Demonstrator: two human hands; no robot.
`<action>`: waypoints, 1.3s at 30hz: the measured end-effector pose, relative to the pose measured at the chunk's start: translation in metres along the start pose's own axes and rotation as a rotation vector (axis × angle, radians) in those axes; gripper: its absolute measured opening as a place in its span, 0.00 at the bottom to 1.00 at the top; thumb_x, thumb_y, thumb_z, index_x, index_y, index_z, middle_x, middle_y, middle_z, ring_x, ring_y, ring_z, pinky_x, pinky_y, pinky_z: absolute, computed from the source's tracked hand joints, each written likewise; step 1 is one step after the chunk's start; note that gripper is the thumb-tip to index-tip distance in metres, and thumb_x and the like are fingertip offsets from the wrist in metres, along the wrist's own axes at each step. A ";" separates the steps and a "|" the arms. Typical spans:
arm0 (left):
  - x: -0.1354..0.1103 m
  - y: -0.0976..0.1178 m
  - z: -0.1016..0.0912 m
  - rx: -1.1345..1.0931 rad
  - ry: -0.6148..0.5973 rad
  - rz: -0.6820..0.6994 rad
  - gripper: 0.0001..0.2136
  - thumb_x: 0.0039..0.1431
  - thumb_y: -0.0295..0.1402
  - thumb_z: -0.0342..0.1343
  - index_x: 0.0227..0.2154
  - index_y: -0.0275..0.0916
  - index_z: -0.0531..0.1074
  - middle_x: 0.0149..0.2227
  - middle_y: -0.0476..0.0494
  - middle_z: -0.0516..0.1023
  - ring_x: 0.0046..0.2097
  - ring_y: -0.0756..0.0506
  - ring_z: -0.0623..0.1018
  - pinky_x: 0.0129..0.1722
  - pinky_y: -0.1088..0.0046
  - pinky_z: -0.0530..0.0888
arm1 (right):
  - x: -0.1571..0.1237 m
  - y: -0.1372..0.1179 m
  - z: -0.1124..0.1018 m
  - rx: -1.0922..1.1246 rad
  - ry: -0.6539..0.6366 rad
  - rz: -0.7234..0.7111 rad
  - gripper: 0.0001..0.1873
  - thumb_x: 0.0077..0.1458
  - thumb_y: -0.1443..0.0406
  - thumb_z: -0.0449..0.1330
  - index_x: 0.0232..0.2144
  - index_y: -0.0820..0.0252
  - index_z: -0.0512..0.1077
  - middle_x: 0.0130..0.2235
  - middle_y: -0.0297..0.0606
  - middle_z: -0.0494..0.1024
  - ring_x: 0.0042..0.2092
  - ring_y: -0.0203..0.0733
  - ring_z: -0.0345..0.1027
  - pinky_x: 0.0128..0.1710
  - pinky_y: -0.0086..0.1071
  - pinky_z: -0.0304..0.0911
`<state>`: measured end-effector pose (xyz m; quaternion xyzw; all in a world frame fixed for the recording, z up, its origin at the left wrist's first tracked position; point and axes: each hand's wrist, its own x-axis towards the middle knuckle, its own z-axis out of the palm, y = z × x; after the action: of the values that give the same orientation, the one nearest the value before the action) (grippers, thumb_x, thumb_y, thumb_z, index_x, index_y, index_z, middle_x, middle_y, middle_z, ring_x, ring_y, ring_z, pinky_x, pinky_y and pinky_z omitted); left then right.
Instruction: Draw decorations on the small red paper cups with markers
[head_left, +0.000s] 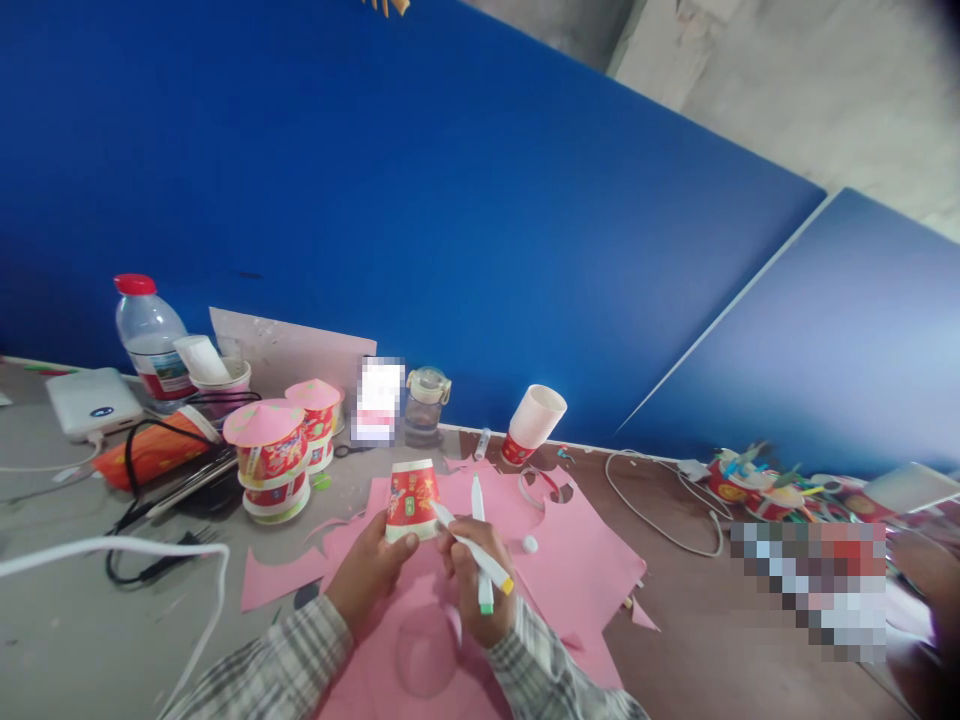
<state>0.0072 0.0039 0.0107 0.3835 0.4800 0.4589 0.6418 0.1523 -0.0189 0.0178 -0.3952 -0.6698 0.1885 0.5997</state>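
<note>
A red and white paper cup point(414, 497) is turned upside down in my left hand point(373, 567), its wide rim lowest. My right hand point(478, 585) grips two white markers. The yellow-ended marker point(480, 560) slants with its tip at the cup's right side; whether it touches cannot be made out. The green-ended marker point(480, 520) stands nearly upright between the fingers. Beneath both hands lies cut pink paper point(577, 550). A small white cap-like piece point(529, 544) rests on that paper, right of my right hand.
At left stand cup models with pink cone tops point(264, 424), a plastic bottle point(154, 335) and cables. A lidded glass jar point(427, 405) and white stacked cups point(536, 418) stand by the blue partition point(450, 200). Another person's blurred hand point(922, 570) is at far right, near decorated cups point(731, 478).
</note>
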 end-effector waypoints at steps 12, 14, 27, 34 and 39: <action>-0.002 0.001 0.001 -0.042 0.046 0.092 0.20 0.31 0.41 0.58 0.29 0.35 0.67 0.05 0.60 0.56 0.09 0.51 0.53 0.07 0.75 0.50 | 0.005 -0.014 -0.002 0.052 -0.092 -0.078 0.09 0.52 0.69 0.53 0.36 0.54 0.69 0.24 0.33 0.74 0.20 0.41 0.67 0.23 0.33 0.67; -0.002 0.000 0.001 -0.047 0.043 0.098 0.20 0.31 0.40 0.58 0.29 0.35 0.67 0.06 0.60 0.56 0.09 0.51 0.53 0.07 0.75 0.50 | 0.005 -0.013 -0.001 0.033 -0.086 -0.100 0.09 0.52 0.69 0.53 0.35 0.55 0.69 0.23 0.33 0.74 0.21 0.41 0.68 0.24 0.33 0.67; -0.001 0.000 0.001 -0.020 0.041 0.104 0.18 0.30 0.40 0.58 0.28 0.36 0.67 0.06 0.59 0.58 0.09 0.51 0.54 0.07 0.75 0.50 | 0.003 -0.007 -0.001 -0.051 -0.119 -0.157 0.08 0.51 0.67 0.54 0.34 0.54 0.71 0.25 0.36 0.76 0.27 0.47 0.71 0.28 0.36 0.68; -0.001 -0.001 0.001 -0.044 0.056 0.102 0.17 0.31 0.39 0.58 0.27 0.36 0.67 0.06 0.59 0.57 0.09 0.51 0.53 0.07 0.75 0.50 | 0.006 -0.011 -0.001 -0.120 -0.115 -0.167 0.07 0.50 0.68 0.55 0.32 0.55 0.71 0.26 0.36 0.76 0.29 0.46 0.72 0.29 0.35 0.68; -0.001 0.000 0.001 -0.065 0.065 0.093 0.17 0.31 0.40 0.58 0.27 0.36 0.67 0.05 0.60 0.56 0.09 0.51 0.52 0.06 0.75 0.49 | 0.006 -0.013 -0.002 -0.144 -0.085 -0.175 0.07 0.51 0.68 0.54 0.32 0.55 0.71 0.26 0.35 0.76 0.30 0.47 0.73 0.31 0.35 0.69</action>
<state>0.0082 0.0025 0.0110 0.3691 0.4669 0.5157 0.6163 0.1506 -0.0231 0.0319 -0.3691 -0.7384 0.1035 0.5548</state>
